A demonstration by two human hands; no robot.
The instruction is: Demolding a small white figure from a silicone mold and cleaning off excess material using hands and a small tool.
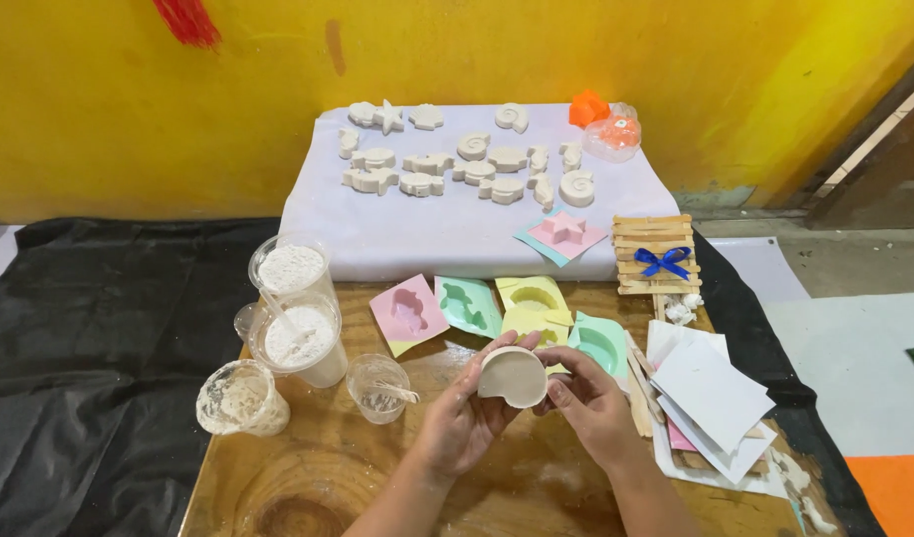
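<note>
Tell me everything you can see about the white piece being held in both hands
The white cast piece is a rounded, off-white form that looks like plaster, matte with a faint beige tinge. Its broad, smooth face is turned toward the camera, with a paler rim along the top edge. It is held above the wooden table, just in front of the coloured moulds. The left hand cups it from below and the side; the right hand grips its right edge with thumb and fingers. Its back is hidden.

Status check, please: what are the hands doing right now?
Left hand and right hand both holding a white plaster cast. Over wooden table. Coloured moulds just beyond; nothing between.
</note>
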